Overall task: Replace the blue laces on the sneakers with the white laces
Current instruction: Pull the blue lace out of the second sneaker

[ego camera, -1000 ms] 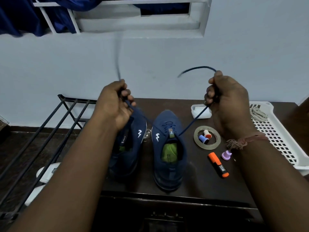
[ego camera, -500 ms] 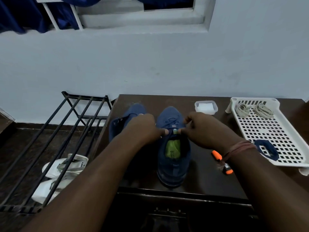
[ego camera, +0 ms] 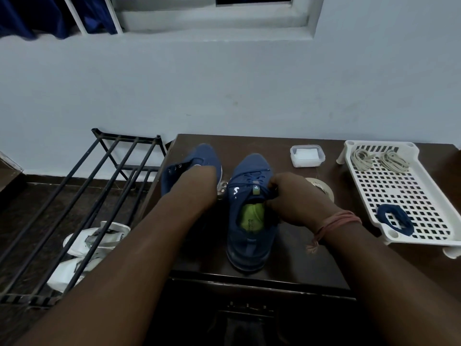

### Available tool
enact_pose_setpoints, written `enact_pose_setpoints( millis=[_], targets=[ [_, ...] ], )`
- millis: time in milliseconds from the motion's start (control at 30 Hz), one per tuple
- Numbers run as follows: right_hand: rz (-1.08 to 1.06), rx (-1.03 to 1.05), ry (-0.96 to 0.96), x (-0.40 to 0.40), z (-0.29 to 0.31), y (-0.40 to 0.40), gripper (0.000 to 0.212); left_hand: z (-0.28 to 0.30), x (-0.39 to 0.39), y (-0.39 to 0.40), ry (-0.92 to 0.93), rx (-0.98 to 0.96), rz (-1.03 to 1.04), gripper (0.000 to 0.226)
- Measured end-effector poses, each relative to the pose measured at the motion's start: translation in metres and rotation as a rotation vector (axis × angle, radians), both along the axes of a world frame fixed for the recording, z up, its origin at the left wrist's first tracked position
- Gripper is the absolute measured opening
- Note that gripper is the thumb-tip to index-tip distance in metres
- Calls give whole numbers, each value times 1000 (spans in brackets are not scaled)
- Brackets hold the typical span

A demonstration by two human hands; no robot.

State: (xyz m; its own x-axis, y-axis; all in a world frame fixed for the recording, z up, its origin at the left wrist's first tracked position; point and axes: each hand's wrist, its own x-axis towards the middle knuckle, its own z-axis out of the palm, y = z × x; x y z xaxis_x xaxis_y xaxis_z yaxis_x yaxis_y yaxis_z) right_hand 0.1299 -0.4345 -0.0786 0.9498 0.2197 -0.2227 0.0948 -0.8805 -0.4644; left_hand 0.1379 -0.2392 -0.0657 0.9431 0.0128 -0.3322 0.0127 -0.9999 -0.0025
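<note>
On the right sneaker (ego camera: 249, 216), your right hand (ego camera: 296, 198) pinches the blue lace (ego camera: 257, 176); your left hand's grip is hidden.

Dark brown table (ego camera: 311, 265) is set against the wall. Two blue sneakers stand on it: the right sneaker (ego camera: 249, 221), gripped at the tongue by the right hand (ego camera: 294, 198), and the left sneaker (ego camera: 197, 158), just left of the grip, partly hidden by the forearm. A tape roll (ego camera: 321, 187) lies just right of the grip. A clear lidded box (ego camera: 307, 156) sits beyond the grip, to the right. A white perforated tray (ego camera: 404, 193) rests well right of the grip.
</note>
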Motion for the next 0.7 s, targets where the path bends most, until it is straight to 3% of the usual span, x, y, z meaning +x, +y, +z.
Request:
enact_pose_setpoints(
  millis=[100, 167, 200, 267, 334, 534, 700],
  targets=[
    [-24, 72, 20, 1, 0, 1, 14, 6, -20, -14, -280, -22, 8, 14],
    [-65, 105, 42, 2, 1, 0, 20, 4, -31, -25, -512, -79, -17, 22],
    [-81, 117, 55, 3, 1, 0, 21, 1, -34, -29, -517, -177, -19, 27],
    [-100, 126, 86, 5, 2, -2, 18, 1, -33, -35, -319, -407, 41, 38],
    [-123, 154, 143, 5, 3, -4, 15, -1, -24, -37, -149, -400, 70, 47],
    [-276, 257, 247, 6, -3, -13, 16, -12, -9, -26, -111, -388, 135, 20],
    [-352, 278, 291, 16, -13, -18, 15, -15, -6, -20, -24, -328, 233, 27]
  ],
)
